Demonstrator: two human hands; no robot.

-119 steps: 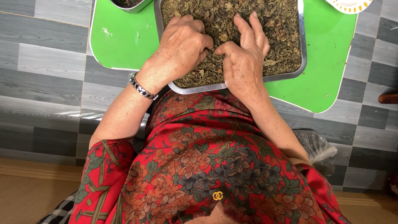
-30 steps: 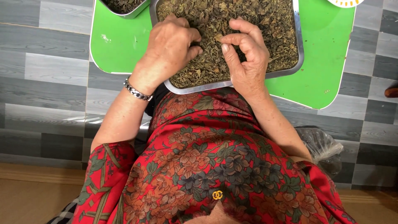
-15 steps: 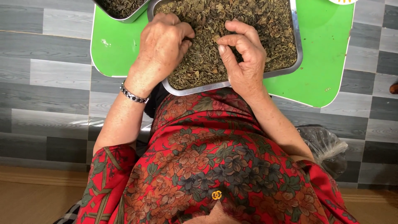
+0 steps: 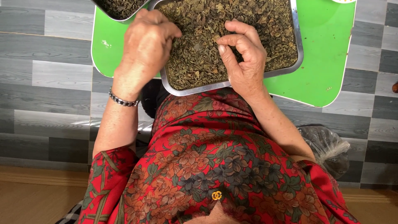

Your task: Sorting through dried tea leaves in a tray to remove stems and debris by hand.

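At the top centre of the frame, dried leaves are heaped in a metal tray on a green table. The left hand is curled at the tray's left edge, possibly clutching leaves. A pinch is held between the right hand's thumb and forefinger.

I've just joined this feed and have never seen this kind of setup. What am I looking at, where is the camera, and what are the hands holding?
No machine here: a person's two bare hands, filmed by a camera on their head looking straight down. On a small green plastic table sits a rectangular metal tray filled with dried brownish-green leaves. The left hand, curled loosely, rests at the tray's edge. The right hand pinches its fingers together over the leaves; whatever it holds is too small to tell. A second metal tray shows at the top.
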